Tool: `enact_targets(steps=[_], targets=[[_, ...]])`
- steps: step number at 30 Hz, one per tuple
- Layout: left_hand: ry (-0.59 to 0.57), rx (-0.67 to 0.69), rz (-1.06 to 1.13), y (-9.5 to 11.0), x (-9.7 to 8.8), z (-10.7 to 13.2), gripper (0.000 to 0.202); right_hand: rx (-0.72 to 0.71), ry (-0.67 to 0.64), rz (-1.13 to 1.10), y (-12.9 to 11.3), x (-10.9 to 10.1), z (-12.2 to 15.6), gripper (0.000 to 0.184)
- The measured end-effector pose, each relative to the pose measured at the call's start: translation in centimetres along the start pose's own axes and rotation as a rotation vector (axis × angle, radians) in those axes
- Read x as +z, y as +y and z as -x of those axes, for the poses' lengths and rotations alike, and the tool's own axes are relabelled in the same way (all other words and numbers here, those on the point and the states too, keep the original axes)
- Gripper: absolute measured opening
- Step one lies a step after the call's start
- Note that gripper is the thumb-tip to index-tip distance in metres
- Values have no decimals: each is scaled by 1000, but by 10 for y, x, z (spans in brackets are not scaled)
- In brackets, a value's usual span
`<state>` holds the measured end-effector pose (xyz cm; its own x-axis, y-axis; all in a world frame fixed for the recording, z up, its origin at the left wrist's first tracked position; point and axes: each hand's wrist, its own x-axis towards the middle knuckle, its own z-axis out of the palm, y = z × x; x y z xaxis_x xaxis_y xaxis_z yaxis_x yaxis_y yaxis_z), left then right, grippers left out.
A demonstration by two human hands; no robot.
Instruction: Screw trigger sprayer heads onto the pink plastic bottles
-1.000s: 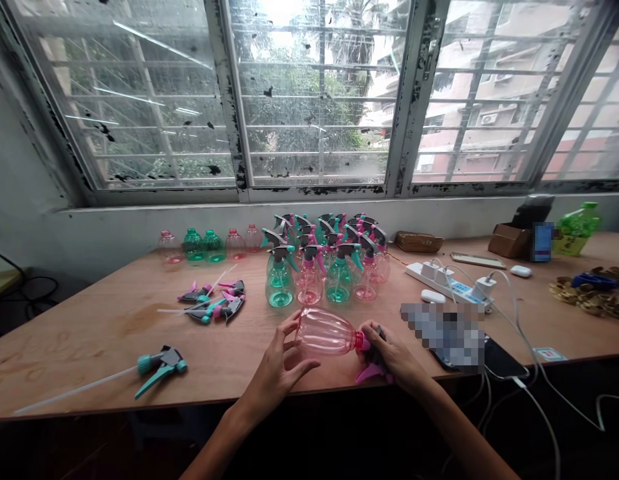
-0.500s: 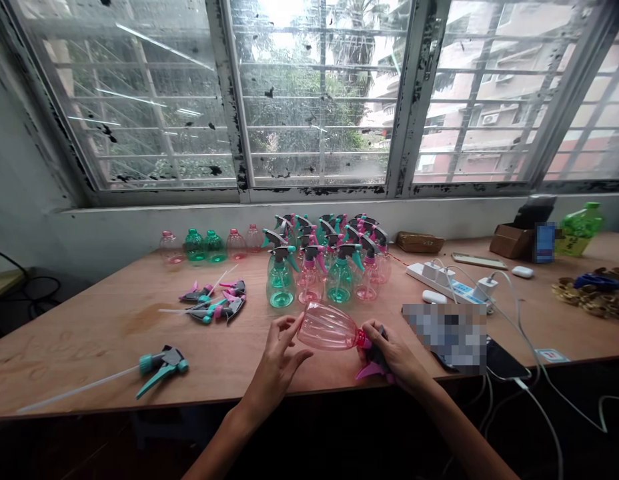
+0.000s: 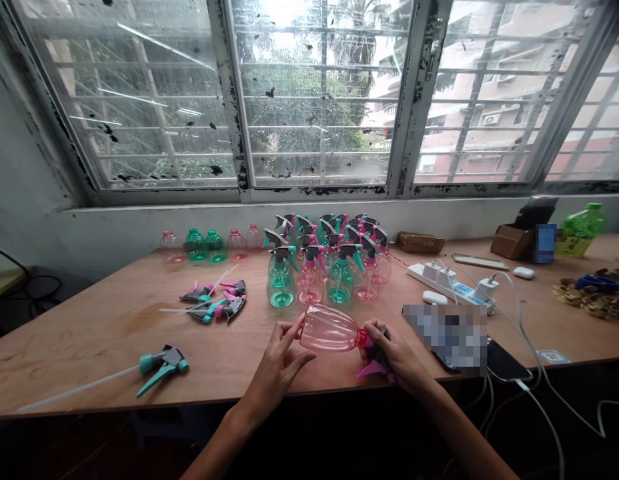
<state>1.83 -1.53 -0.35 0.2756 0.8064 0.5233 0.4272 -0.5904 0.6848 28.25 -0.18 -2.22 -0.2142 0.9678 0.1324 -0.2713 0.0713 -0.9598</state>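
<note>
Pink bottle (image 3: 332, 330) lies sideways over the near edge of the counter (image 3: 89, 333), left hand (image 3: 279, 363) pinching its base, right hand (image 3: 397, 353) clenched on the trigger head (image 3: 372, 365) at its neck. Likely light, thin, dentable, so grip it at the neck and base. Finished sprayers (image 3: 329, 267) stand beyond.

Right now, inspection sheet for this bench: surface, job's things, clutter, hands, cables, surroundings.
Surface: plywood table, darker stain at left.
Job's things: clear pink ribbed plastic bottle held sideways; pink-and-grey trigger sprayer head at its neck.
Clutter: cluster of assembled green and pink spray bottles; row of capless bottles; loose trigger heads; teal trigger head with dip tube.
Grippers: left hand open, fingertips at the bottle's base; right hand shut on the sprayer head.
Cables: white power strip with plugged chargers; white cables hang over front edge.
Surroundings: barred window with peeling frames; trees, buildings outside.
</note>
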Motion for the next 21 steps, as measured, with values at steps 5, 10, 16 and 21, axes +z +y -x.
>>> enact_targets(steps=[5,10,16,21], targets=[[111,70,-50,-2,3,2,46,3,19,26,-1,0,0,40],[53,61,16,3,0,3,40,11,-30,30,0,0,1,41],[-68,113,31,-2,-1,3,68,16,-12,45,-3,1,2,43],[-18,57,20,-4,1,1,50,33,-27,20,-6,3,3,47]])
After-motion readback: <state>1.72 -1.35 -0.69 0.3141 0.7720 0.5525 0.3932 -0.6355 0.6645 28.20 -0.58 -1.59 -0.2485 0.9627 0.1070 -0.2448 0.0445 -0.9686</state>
